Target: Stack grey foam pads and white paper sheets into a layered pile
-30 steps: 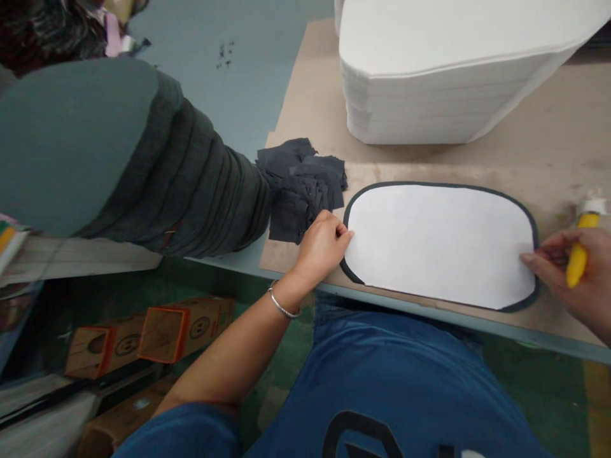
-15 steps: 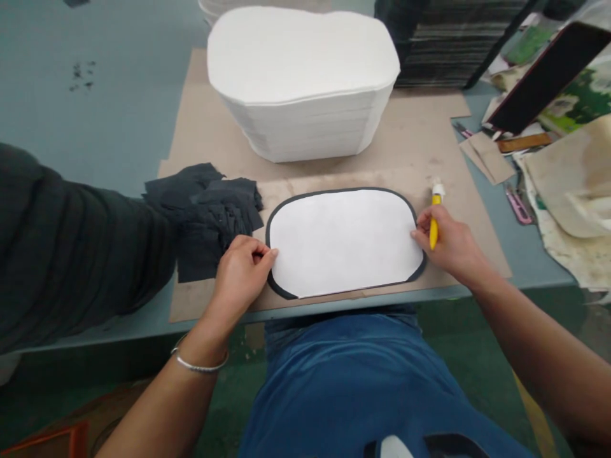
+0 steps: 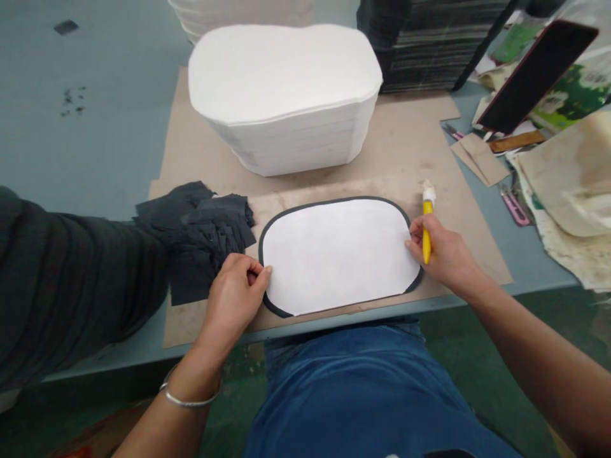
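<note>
A white rounded oblong sheet [image 3: 334,251] lies on top of a black piece [image 3: 278,305] of like outline, whose dark border shows round the ends and along the far side. My left hand [image 3: 240,284] is closed, pinching the left end of the sheet between thumb and fingers. At the opposite end, the thumb and fingertips of my right hand [image 3: 442,249] pinch the sheet's edge. Held in that same right hand is a brush with a yellow handle [image 3: 426,238], its whitish bristles pointing away from me.
Behind stands a tall stack of white oblong sheets [image 3: 291,137], with a dark stack [image 3: 424,54] beyond. Black fabric pieces [image 3: 205,232] lie left, beside a big dark bundle [image 3: 81,286]. Cardboard [image 3: 405,146] covers the tabletop. A phone [image 3: 537,76] and pink snips [image 3: 514,207] are at right.
The camera view has shifted a little, so the scene sits slightly lower and further left. Both hands keep their hold on the sheet's ends, and the brush stays in my right hand.
</note>
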The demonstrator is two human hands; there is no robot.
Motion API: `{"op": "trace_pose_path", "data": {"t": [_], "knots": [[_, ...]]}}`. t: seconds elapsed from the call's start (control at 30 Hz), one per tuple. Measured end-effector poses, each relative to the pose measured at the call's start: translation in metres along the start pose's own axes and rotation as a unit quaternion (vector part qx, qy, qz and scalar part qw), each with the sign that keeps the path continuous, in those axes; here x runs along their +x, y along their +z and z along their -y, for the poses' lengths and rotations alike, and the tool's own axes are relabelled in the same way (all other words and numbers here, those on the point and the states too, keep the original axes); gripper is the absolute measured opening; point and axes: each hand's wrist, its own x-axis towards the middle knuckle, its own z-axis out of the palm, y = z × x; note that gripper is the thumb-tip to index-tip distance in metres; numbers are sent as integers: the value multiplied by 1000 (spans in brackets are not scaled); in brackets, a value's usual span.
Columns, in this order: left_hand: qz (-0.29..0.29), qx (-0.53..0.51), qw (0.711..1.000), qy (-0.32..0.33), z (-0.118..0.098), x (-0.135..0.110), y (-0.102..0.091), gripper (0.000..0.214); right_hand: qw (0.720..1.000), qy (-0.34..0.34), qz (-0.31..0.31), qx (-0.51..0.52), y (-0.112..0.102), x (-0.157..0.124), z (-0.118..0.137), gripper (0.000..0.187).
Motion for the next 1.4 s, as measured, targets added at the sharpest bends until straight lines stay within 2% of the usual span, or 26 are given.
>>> {"op": "trace_pose_path", "data": {"t": [0.07,0.13,0.23,0.3,0.37,0.47,0.53,0.6,0.7,0.8,0.9,1.03,1.13,1.2,1.33,1.4], "knots": [[-2,39,999,-9,-5,-1,-5,26,1000,-10,-3,-3,3,-1,0,15],[-44,66,997,16,-16,0,-6,31,1000,-18,-5,-9,7,-2,0,12],[-113,71,981,144,-44,6,6,46,999,-23,-7,-23,11,-2,1,11],[-98,84,967,220,-64,10,20,53,999,-25,-6,-31,12,-3,1,10],[-57,115,959,254,-79,13,35,59,999,-27,0,-37,10,-6,1,10],[-15,150,955,255,-86,16,49,63,996,-32,-2,-88,7,-10,1,13],[-10,153,955,252,-84,15,52,65,986,-47,-23,-157,8,-8,7,19],[-11,151,956,251,-81,15,52,66,978,-86,-52,-182,16,-1,20,22],[-11,143,958,247,-79,14,50,68,980,-167,-55,-94,40,16,48,15],[-6,135,960,244,-79,14,50,69,978,-204,-36,-40,65,30,68,10],[-4,129,961,243,-80,13,51,70,976,-209,-49,-34,81,33,69,9],[-10,124,963,239,-81,12,53,72,975,-212,-66,-25,87,31,62,12],[-11,120,964,239,-82,12,51,71,978,-197,-70,8,81,28,63,16],[-10,112,964,240,-82,11,47,67,983,-170,-59,40,66,26,65,26],[-31,76,967,241,-80,4,37,52,986,-152,-35,60,13,32,66,47],[-49,59,971,226,-78,-1,35,44,983,-161,-54,69,-12,45,70,41]]}}
